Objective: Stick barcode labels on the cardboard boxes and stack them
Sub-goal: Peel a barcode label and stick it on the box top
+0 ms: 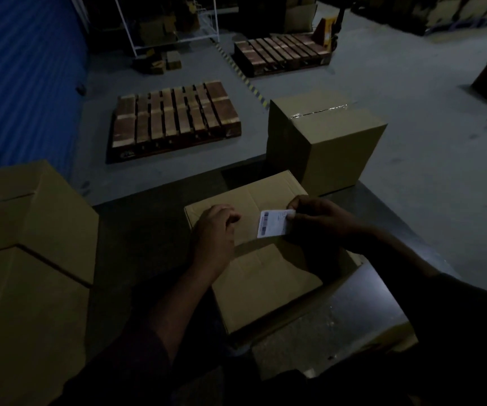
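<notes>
1. A cardboard box [265, 271] lies on the dark worktop [137, 230], directly in front of the person, its top flaps closed.
2. The left hand [214, 232] rests on the box's top near its far left corner, fingers loosely curled against the cardboard and gripping nothing.
3. The right hand [315, 221] pinches a white barcode label [274, 223] by its right edge between thumb and fingers.
4. The label sits over the far right part of the box top, to the right of the left hand and apart from it. Whether it already touches the cardboard or is held just above it cannot be told in the dim light.
5. Printing runs along the label's left side; the text is too small to read.
6. A taller box [324, 142], taped across its top seam, stands on the worktop's far right corner, just beyond the box being labelled.
7. Two large boxes sit at the left: one [34, 206] farther back with a pale patch at its left edge, and one [25, 317] nearer, butting against it.
8. On the grey floor [412, 98] beyond the worktop lies a wooden pallet [175, 118]; a second pallet [283, 54] lies farther off with a yellow pallet truck [328, 30] at its right end.
9. A blue corrugated wall [22, 77] fills the upper left, and a yellow-and-black floor stripe [243, 77] runs between the two pallets.
</notes>
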`<state>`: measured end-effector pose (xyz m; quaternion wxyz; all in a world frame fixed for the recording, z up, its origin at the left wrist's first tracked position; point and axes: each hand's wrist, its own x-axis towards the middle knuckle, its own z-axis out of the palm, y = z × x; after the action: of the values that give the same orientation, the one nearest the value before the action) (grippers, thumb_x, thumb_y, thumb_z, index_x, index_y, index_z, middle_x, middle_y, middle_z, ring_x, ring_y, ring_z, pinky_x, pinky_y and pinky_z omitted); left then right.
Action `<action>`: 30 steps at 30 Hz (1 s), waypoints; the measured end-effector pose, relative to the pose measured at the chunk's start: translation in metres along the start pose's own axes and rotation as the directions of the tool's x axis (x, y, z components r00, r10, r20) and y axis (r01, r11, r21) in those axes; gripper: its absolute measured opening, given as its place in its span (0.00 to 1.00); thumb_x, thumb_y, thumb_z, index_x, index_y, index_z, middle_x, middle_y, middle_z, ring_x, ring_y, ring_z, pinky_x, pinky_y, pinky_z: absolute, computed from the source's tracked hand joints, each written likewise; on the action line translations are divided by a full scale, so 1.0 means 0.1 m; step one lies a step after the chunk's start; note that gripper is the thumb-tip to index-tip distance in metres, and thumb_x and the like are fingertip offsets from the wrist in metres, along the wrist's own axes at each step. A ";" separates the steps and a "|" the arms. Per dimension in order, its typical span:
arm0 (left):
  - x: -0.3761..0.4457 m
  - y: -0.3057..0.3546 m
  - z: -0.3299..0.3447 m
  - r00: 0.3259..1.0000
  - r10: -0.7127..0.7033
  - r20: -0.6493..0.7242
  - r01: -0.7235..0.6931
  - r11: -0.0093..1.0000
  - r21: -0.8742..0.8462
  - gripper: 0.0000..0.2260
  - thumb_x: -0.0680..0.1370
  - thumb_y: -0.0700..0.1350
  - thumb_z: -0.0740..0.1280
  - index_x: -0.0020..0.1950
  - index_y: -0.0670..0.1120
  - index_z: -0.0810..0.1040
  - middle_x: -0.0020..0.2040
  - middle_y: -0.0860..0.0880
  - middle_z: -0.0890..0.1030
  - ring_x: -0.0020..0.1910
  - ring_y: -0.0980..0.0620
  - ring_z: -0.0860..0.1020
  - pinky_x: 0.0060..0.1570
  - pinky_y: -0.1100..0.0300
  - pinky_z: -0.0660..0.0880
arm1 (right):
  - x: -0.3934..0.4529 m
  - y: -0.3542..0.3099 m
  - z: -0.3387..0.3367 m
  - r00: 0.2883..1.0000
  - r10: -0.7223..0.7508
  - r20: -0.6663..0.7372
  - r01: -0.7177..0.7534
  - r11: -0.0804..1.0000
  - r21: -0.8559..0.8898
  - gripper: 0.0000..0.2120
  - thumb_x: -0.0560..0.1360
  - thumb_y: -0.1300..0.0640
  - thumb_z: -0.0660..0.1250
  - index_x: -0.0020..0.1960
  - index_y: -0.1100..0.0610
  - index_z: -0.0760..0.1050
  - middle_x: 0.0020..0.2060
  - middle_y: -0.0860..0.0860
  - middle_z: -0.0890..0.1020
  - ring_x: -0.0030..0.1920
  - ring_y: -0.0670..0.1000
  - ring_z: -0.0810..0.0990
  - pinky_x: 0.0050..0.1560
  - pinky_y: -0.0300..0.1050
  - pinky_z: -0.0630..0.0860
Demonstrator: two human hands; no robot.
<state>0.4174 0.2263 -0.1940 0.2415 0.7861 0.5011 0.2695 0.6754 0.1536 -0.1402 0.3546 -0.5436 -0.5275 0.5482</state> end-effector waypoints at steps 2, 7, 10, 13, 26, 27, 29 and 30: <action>-0.02 0.00 0.05 0.999 0.021 -0.025 -0.020 0.999 0.048 0.12 0.84 0.39 0.64 0.64 0.48 0.82 0.67 0.52 0.78 0.68 0.55 0.72 0.65 0.63 0.64 | -0.10 -0.02 -0.05 1.000 0.017 0.002 -0.017 0.986 0.168 0.12 0.83 0.57 0.62 0.61 0.63 0.73 0.57 0.56 0.81 0.56 0.56 0.83 0.51 0.50 0.81; 0.01 -0.02 0.13 0.998 0.045 -0.053 -0.039 0.993 0.110 0.10 0.83 0.40 0.65 0.61 0.51 0.80 0.65 0.52 0.77 0.66 0.52 0.73 0.66 0.55 0.70 | -0.35 0.05 0.05 0.972 0.060 -0.226 0.020 0.941 0.337 0.09 0.81 0.56 0.65 0.57 0.60 0.77 0.57 0.58 0.82 0.55 0.57 0.83 0.49 0.50 0.81; -0.01 -0.02 0.16 0.998 0.060 -0.027 -0.054 0.982 0.182 0.09 0.82 0.46 0.64 0.61 0.52 0.77 0.64 0.51 0.74 0.65 0.49 0.72 0.65 0.46 0.72 | -0.55 0.10 0.21 0.901 0.134 -0.414 0.032 0.929 0.369 0.12 0.80 0.53 0.67 0.58 0.60 0.79 0.56 0.58 0.84 0.51 0.57 0.85 0.47 0.52 0.82; -0.05 0.08 0.19 1.000 0.015 0.008 -0.016 0.983 0.184 0.09 0.82 0.48 0.66 0.63 0.52 0.76 0.67 0.49 0.72 0.66 0.48 0.71 0.65 0.46 0.72 | -0.80 0.14 0.32 0.811 0.161 -0.563 0.084 0.920 0.383 0.11 0.79 0.54 0.69 0.56 0.60 0.81 0.50 0.58 0.85 0.46 0.57 0.84 0.46 0.54 0.81; -0.83 1.68 1.29 0.852 0.515 0.090 -0.481 0.840 -0.251 0.14 0.78 0.44 0.64 0.63 0.46 0.78 0.61 0.47 0.78 0.59 0.44 0.76 0.58 0.43 0.77 | -2.09 0.73 0.14 0.431 0.468 -0.771 0.249 0.760 0.601 0.05 0.80 0.65 0.65 0.50 0.62 0.80 0.35 0.55 0.80 0.32 0.48 0.77 0.32 0.38 0.75; -0.91 1.80 1.43 0.832 0.545 0.102 -0.503 0.819 -0.276 0.15 0.78 0.46 0.64 0.64 0.45 0.78 0.61 0.47 0.78 0.59 0.44 0.77 0.58 0.43 0.77 | -2.23 0.83 0.07 0.394 0.502 -0.770 0.258 0.744 0.617 0.05 0.80 0.66 0.64 0.49 0.62 0.79 0.36 0.56 0.79 0.30 0.48 0.77 0.30 0.37 0.75; -1.05 2.00 1.71 0.825 0.541 0.161 -0.475 0.819 -0.321 0.21 0.79 0.50 0.64 0.71 0.46 0.74 0.65 0.47 0.77 0.62 0.45 0.78 0.59 0.44 0.78 | -2.46 1.05 -0.06 0.321 0.550 -0.771 0.261 0.731 0.630 0.06 0.79 0.68 0.63 0.48 0.62 0.78 0.35 0.57 0.79 0.25 0.47 0.76 0.24 0.36 0.73; -1.12 2.12 1.86 0.828 0.522 0.204 -0.444 0.834 -0.328 0.24 0.79 0.53 0.63 0.75 0.47 0.71 0.68 0.47 0.75 0.65 0.46 0.77 0.60 0.46 0.78 | -2.60 1.16 -0.13 0.289 0.567 -0.771 0.253 0.732 0.633 0.06 0.79 0.69 0.63 0.49 0.64 0.78 0.36 0.58 0.79 0.24 0.46 0.76 0.23 0.36 0.72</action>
<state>0.6413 0.0228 -0.2141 0.3376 0.8783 0.2028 0.2711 0.7509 -0.1164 -0.1927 0.6961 -0.6474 0.0772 0.3005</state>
